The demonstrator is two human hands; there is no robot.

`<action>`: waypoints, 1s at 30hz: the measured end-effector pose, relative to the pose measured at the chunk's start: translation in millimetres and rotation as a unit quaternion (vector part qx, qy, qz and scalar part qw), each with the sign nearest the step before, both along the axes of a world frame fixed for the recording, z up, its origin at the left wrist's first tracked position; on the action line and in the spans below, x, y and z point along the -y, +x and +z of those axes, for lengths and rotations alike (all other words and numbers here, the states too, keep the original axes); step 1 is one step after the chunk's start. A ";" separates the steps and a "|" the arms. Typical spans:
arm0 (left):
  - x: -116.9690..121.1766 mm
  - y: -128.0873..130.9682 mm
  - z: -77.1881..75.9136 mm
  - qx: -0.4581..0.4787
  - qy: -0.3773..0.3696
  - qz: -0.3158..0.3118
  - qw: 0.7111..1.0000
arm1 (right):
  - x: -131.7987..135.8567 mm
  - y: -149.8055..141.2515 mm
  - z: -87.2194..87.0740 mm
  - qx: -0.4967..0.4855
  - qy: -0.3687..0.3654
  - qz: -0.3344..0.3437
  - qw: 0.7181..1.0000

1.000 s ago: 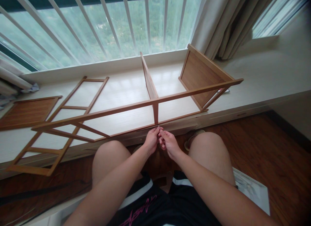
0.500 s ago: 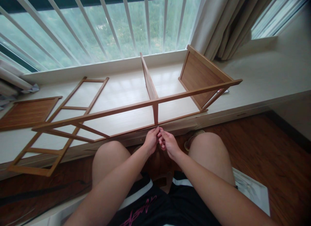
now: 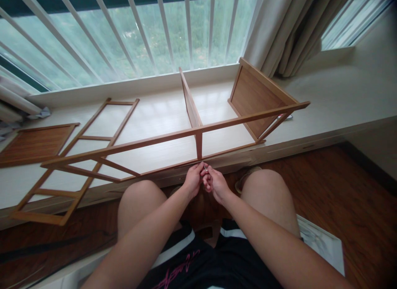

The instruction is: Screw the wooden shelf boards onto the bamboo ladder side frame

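Observation:
A bamboo shelf frame (image 3: 173, 136) lies on its side on the white window ledge (image 3: 325, 94), with an upright divider panel (image 3: 190, 102) in its middle and an end panel (image 3: 257, 96) at the right. Both my hands meet at the frame's near rail, just below the divider. My left hand (image 3: 194, 179) is closed, its fingertips pinched at the rail. My right hand (image 3: 215, 182) is closed too, pinching a small thin metal piece (image 3: 204, 167) that touches the rail; I cannot make out what kind of piece it is.
A loose ladder-like side frame (image 3: 77, 156) lies flat on the ledge at left, with a flat slatted panel (image 3: 34, 142) beyond it. White window bars and curtains (image 3: 279, 28) stand behind. My bare knees are under the hands; a paper sheet (image 3: 322, 241) lies on the wooden floor at right.
My hands stay at the same joint; the fingers have shifted only slightly around the small metal piece. The frame has not moved.

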State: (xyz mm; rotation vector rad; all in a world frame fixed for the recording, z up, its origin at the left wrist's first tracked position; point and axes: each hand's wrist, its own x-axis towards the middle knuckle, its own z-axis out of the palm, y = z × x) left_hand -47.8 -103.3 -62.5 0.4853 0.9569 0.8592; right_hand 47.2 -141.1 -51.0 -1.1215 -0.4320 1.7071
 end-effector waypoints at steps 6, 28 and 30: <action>0.6 0.8 4.0 -0.015 0.011 0.017 1.000 | -1.6 2.1 6.0 -0.052 -0.039 0.017 0.998; 3.7 1.5 6.0 -0.029 0.007 -0.003 1.000 | 0.6 1.2 7.2 -0.038 -0.036 0.010 0.999; 4.6 1.6 6.9 -0.026 0.009 -0.005 1.000 | 1.0 0.9 7.8 -0.038 -0.031 0.007 0.999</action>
